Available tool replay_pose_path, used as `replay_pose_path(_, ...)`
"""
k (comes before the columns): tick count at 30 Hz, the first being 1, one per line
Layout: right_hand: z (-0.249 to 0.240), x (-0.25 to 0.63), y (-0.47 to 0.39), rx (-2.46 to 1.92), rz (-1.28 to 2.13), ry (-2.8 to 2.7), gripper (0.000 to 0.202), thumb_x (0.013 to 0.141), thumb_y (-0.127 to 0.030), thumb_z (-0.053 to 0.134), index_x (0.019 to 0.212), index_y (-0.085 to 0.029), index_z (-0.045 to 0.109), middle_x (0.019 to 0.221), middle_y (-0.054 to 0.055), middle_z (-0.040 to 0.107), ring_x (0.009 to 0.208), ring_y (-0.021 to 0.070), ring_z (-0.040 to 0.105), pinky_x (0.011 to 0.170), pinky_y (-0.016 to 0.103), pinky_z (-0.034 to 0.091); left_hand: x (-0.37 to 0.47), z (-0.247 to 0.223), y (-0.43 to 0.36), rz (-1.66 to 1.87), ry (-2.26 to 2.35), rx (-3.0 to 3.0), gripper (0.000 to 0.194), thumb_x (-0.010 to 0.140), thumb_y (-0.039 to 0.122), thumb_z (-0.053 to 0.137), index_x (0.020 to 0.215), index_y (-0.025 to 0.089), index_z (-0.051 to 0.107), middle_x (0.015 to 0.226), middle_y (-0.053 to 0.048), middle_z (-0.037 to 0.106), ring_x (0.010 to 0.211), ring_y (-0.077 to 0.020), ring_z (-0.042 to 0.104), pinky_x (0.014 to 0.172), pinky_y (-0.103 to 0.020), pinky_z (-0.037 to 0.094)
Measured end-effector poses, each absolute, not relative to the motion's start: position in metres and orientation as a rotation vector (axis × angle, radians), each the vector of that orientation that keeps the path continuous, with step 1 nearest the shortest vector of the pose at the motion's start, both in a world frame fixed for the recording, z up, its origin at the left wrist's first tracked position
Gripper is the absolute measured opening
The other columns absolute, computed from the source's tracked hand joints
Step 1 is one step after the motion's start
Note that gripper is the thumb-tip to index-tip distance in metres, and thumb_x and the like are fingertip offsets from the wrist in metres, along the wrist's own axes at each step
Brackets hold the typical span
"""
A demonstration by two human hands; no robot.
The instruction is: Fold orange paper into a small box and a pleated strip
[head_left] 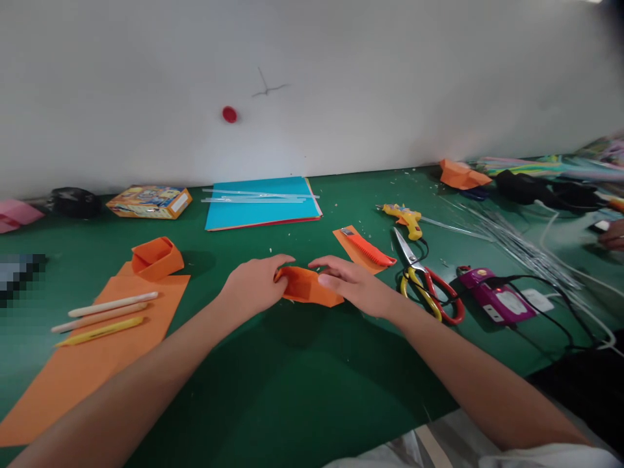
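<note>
Two bare hands meet at the middle of a green table [312, 390]. The left hand [253, 286] and right hand [353, 285] both pinch a small folded orange paper piece [308, 286] lying on the table, fingers closed on its two ends.

Just right of the hands lie an orange box cutter [368, 247] on a paper scrap, red-and-yellow scissors [426, 283], a yellow glue gun [403, 218] and a purple device [494, 298] with black cords. To the left, a large orange sheet [73, 377] carries three sticks [102, 313] and a folded orange box [156, 257]. Behind the hands sits a blue paper stack [263, 209] topped with clear glue sticks [258, 196]; a printed carton [149, 201] lies beside it. A white wall [341, 78] bears a red dot [229, 114].
</note>
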State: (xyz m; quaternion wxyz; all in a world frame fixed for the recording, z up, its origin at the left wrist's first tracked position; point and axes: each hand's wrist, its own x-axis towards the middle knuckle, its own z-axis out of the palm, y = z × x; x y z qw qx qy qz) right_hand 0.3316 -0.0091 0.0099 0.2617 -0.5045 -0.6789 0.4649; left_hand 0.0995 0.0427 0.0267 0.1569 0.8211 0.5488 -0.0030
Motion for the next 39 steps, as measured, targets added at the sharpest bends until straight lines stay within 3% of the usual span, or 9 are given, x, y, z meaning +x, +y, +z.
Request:
replay_pose_path(3, 0.011, 0.333, -0.009, -1.513, 1.29, -1.804, 0.053, 0.094, -0.054, 0.06, 0.141, -0.031, 0.05, 0.113, 0.007, 0.066, 0.077, 0.017, 0.063, 0.064, 0.03, 0.05, 0.1, 0.03, 0.043, -0.014, 1.537, 2.321, 0.045, 0.092, 0.04, 0.045, 0.132, 0.031, 0.062, 0.092, -0.002, 0.075, 0.082, -0.0228, 0.069, 0.069, -0.031, 0.047)
replay_pose_path(9, 0.006, 0.333, -0.003, -1.571, 1.201, -1.826, 0.053, 0.089, -0.028, 0.064, 0.14, -0.031, 0.05, 0.097, 0.002, 0.068, 0.062, 0.0126, 0.058, 0.052, 0.025, 0.042, 0.096, 0.039, 0.045, -0.041, 1.366, 2.301, 0.037, 0.09, 0.046, 0.051, 0.119, 0.03, 0.068, 0.083, 0.001, 0.072, 0.074, -0.0187, 0.067, 0.061, -0.029, 0.041)
replay_pose_path(15, 0.0, 0.338, 0.005, -1.496, 1.021, -1.899, 0.024, 0.085, -0.016, 0.06, 0.105, -0.023, 0.072, 0.1, 0.003, 0.072, 0.085, 0.0171, 0.065, 0.073, 0.03, 0.05, 0.088, 0.043, 0.04, -0.102, 1.058, 2.287, 0.069, 0.078, 0.053, 0.07, 0.142, 0.035, 0.05, 0.099, 0.003, 0.073, 0.082, -0.0182, 0.068, 0.066, -0.026, 0.045)
replay_pose_path(18, 0.0, 0.339, 0.008, -1.518, 1.07, -1.841, 0.018, 0.084, -0.015, 0.061, 0.096, -0.021, 0.073, 0.095, 0.002, 0.072, 0.081, 0.0163, 0.065, 0.071, 0.03, 0.051, 0.095, 0.04, 0.035, 0.018, 1.162, 2.384, 0.055, 0.081, 0.046, 0.068, 0.133, 0.034, 0.057, 0.114, 0.001, 0.072, 0.097, -0.0219, 0.068, 0.072, -0.028, 0.046)
replay_pose_path(20, 0.0, 0.339, 0.01, -1.519, 1.181, -1.709, 0.015, 0.084, -0.016, 0.062, 0.095, -0.02, 0.073, 0.092, 0.003, 0.071, 0.074, 0.0148, 0.063, 0.065, 0.028, 0.051, 0.1, 0.039, 0.031, 0.079, 1.243, 2.39, 0.041, 0.085, 0.045, 0.063, 0.124, 0.033, 0.063, 0.109, 0.001, 0.073, 0.095, -0.0222, 0.069, 0.071, -0.028, 0.045)
replay_pose_path(25, 0.012, 0.338, 0.01, -1.426, 1.482, -1.166, 0.03, 0.088, -0.029, 0.066, 0.117, -0.022, 0.064, 0.092, 0.005, 0.067, 0.064, 0.0134, 0.062, 0.052, 0.025, 0.053, 0.103, 0.044, 0.028, 0.123, 1.432, 2.333, 0.03, 0.085, 0.049, 0.064, 0.109, 0.031, 0.066, 0.092, 0.003, 0.074, 0.082, -0.0213, 0.068, 0.064, -0.029, 0.041)
replay_pose_path(31, 0.011, 0.317, -0.001, -1.179, 1.588, -0.829, 0.075, 0.086, -0.038, 0.07, 0.147, -0.029, 0.026, 0.11, 0.007, 0.064, 0.071, 0.0164, 0.065, 0.052, 0.028, 0.058, 0.104, 0.046, 0.021, 0.069, 1.762, 2.368, 0.037, 0.086, 0.061, 0.057, 0.105, 0.03, 0.064, 0.085, 0.0, 0.073, 0.079, -0.0271, 0.069, 0.059, -0.032, 0.038)
replay_pose_path(35, -0.003, 0.3, -0.005, -1.228, 1.609, -1.06, 0.073, 0.085, -0.038, 0.072, 0.145, -0.024, 0.033, 0.112, 0.009, 0.061, 0.075, 0.0168, 0.064, 0.05, 0.027, 0.058, 0.109, 0.039, 0.007, 0.046, 1.779, 2.349, 0.05, 0.085, 0.07, 0.054, 0.109, 0.028, 0.063, 0.093, -0.004, 0.074, 0.083, -0.0282, 0.07, 0.061, -0.033, 0.041)
replay_pose_path(39, -0.007, 0.298, -0.008, -1.309, 1.47, -1.385, 0.058, 0.089, -0.031, 0.066, 0.142, -0.021, 0.044, 0.111, 0.01, 0.064, 0.082, 0.0179, 0.066, 0.053, 0.025, 0.056, 0.101, 0.025, -0.013, 0.096, 1.714, 2.336, 0.064, 0.089, 0.067, 0.05, 0.137, 0.025, 0.046, 0.101, -0.006, 0.073, 0.086, -0.028, 0.071, 0.065, -0.035, 0.047)
